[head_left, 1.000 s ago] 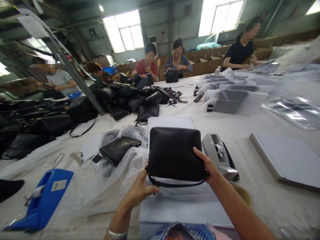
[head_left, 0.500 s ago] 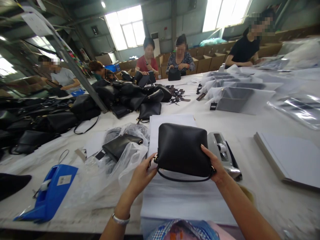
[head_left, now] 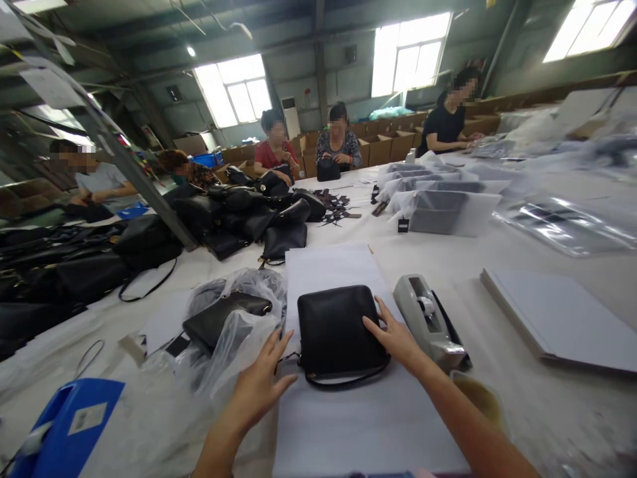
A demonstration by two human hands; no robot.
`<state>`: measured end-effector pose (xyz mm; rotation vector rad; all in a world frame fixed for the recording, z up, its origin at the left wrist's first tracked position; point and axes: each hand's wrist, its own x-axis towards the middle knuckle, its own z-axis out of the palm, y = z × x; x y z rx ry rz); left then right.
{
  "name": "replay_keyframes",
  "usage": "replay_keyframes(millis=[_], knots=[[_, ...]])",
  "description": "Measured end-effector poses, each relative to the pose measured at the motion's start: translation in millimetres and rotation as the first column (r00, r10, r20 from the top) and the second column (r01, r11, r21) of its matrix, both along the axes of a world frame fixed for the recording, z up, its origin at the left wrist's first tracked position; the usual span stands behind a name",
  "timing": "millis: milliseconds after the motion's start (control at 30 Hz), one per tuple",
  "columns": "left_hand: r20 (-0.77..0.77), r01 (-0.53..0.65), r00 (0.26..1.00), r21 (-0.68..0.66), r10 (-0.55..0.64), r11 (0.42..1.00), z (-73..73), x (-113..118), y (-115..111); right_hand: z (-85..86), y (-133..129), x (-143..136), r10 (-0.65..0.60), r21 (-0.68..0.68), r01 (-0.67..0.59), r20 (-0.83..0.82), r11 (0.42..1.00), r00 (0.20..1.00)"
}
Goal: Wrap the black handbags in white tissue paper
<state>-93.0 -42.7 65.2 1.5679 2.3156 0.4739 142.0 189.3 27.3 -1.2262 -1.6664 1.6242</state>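
Note:
A black bag [head_left: 338,332] lies flat on a stack of white paper [head_left: 328,265], its strap curving along the near edge. My right hand [head_left: 395,335] rests its spread fingers on the bag's right side. Just left of the bag, my left hand [head_left: 261,378] is apart from it, fingers spread and holding nothing. Beyond my left hand, another dark bag [head_left: 223,318] sits partly inside crumpled clear plastic [head_left: 233,358]. A grey tape dispenser [head_left: 428,318] stands to the right of the paper.
A blue tape dispenser [head_left: 74,425] is at the near left. Black bags [head_left: 249,212] are heaped behind a slanted metal post [head_left: 144,192]. White boards [head_left: 562,318] lie at right, wrapped bags [head_left: 438,206] farther back. Several people work across the table.
The black bag has gone down from between both hands onto the paper. My left hand has let go and opened; my right hand has loosened, its fingers now spread on the bag. The view has shifted.

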Motion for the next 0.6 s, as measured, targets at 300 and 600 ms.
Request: replay_keyframes(millis=[300, 600], knots=[[-0.068, 0.086, 0.995, 0.224, -0.073, 0.971, -21.8, 46.8, 63.7, -8.8, -9.6, 0.4, 0.009, 0.372, -0.038, 0.079, 0.927, 0.997], [-0.091, 0.061, 0.995, 0.262, -0.038, 0.963, -43.0, 52.0, 67.7, 22.2, -23.8, 111.8, -0.444, 0.882, -0.180, 0.385, 0.436, 0.809]])
